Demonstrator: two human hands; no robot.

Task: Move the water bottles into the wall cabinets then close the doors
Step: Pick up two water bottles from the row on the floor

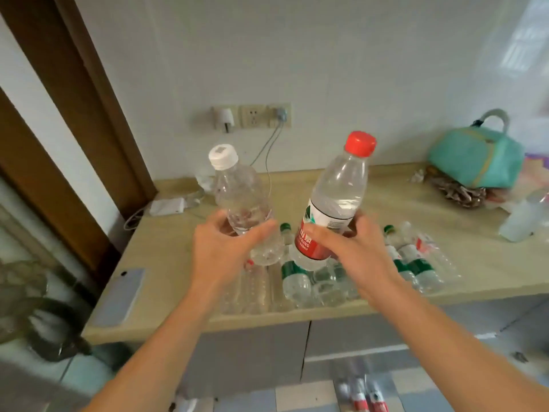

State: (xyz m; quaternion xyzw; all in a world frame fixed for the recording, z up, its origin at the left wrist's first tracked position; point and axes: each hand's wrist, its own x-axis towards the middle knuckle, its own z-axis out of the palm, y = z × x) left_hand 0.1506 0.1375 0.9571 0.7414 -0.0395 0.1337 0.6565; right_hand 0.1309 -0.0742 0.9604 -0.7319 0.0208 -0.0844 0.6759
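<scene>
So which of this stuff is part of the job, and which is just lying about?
Job: white-capped bottle in left hand; red-capped bottle in right hand; bottles lying on the counter.

Lying about: teal bag, phone, charger, cup.

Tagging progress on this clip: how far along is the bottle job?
Nothing visibly done: the wall cabinets are out of view, so stored bottles cannot be counted. In hand: the left hand holds a white-capped bottle, the right hand a red-capped bottle, both lifted. Left: a pile of bottles lying on the counter, then closing the doors.
</scene>
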